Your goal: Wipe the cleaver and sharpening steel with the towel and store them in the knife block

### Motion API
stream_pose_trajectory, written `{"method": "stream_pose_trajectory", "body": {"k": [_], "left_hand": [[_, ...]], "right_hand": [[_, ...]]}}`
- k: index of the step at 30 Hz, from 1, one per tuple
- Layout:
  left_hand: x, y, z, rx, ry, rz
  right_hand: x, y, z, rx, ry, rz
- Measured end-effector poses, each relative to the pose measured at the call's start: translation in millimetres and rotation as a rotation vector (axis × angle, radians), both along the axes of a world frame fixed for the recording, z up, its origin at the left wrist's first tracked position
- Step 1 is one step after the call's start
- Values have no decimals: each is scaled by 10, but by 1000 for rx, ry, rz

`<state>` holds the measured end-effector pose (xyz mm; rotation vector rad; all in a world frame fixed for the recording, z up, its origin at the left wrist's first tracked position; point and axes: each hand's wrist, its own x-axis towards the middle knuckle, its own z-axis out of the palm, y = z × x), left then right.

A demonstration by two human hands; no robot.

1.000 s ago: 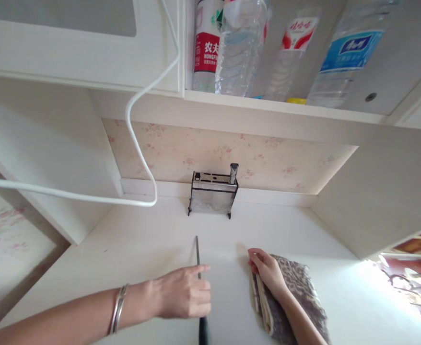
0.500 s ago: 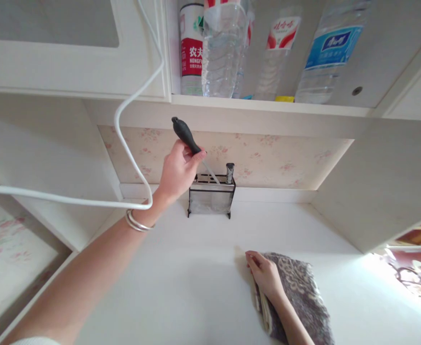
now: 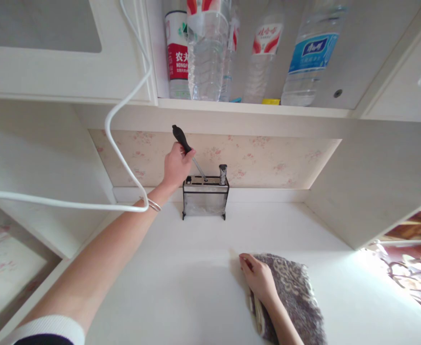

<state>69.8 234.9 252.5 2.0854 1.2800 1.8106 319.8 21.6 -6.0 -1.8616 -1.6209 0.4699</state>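
My left hand (image 3: pixel 178 165) is closed around the black handle of a sharpening steel (image 3: pixel 182 138), a thin metal rod. The rod slants down to the right, its tip at a hole in the top of a knife rack (image 3: pixel 205 203) with a clear front and black frame. One patterned handle (image 3: pixel 223 175) stands upright in the rack's right end. Lower right, my right hand (image 3: pixel 259 275) rests on a folded grey-brown patterned towel (image 3: pixel 293 287). Its fingers are curled in past the towel's left edge, and nothing shows in them.
A white cable (image 3: pixel 124 160) hangs across the left side, in front of my left forearm. Above, an open shelf (image 3: pixel 253 106) holds several plastic bottles (image 3: pixel 208 57). Cabinet side panels (image 3: pixel 368 182) enclose the white counter (image 3: pixel 167 278), with floral wallpaper behind.
The rod's tip has shifted left along the rack's top to a hole near its middle, my left hand lowering slightly with it. The view has shifted a little; my right hand stays on the towel.
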Motion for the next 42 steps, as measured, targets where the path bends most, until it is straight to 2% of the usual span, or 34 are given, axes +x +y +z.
{"method": "stream_pose_trajectory", "body": {"k": [4,10,13,16,20,23,26,32,37,39,42], "left_hand": [[72,78,-23,-13,58,6],[294,251,149,-37,206,-16],[413,324,151,-57,249,-6],[484,369,4,-129,306,25],[487,411,-354,-275,401,64],[461,444,-598,-322,414,72],[444,474,-741,-353,432,78],[447,484,-856,-397,449,62],[408,471,-863,-400,361,9],[318,458,-846,-393,292,-13],[67,416,-870,-400,143,-6]], "right_hand": [[-6,3,17,-7,-18,4],[-7,26,4,-13,-45,-3],[-14,27,-8,-21,-73,-4],[-22,28,-5,-23,-88,-15],[-25,40,14,-34,-77,-43],[-25,45,23,-21,-60,-48],[-29,42,23,-13,-57,-50],[-39,36,23,4,-64,-47],[-25,32,-8,-15,-58,-47],[-2,52,-10,-48,12,-33],[35,175,71,-131,263,-10]]}}
